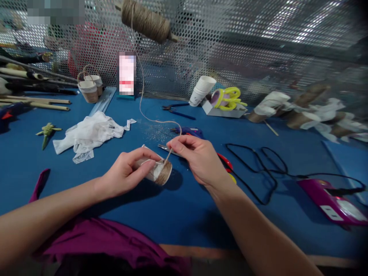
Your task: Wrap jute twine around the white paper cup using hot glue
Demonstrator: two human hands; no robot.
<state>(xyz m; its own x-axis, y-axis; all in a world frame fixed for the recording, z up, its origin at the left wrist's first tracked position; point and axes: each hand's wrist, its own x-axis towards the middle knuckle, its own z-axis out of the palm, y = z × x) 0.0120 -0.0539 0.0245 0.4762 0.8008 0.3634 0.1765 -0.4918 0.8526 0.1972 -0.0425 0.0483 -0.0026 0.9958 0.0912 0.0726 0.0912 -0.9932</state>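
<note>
My left hand grips a small white paper cup lying on its side. Brown twine is wound in a band around the cup's end nearest my right hand. Between thumb and fingers, my right hand pinches the loose twine just above that band. From there the strand runs back over the table and up to a large twine spool hanging on the mesh. Scissors with red and yellow handles lie partly hidden under my right hand. A blue glue gun lies just behind it.
Pliers, stacked paper cups and a box with yellow tape rolls stand at the back. White lace and twine-wrapped cups are left. A black cable leads to a magenta power strip at right.
</note>
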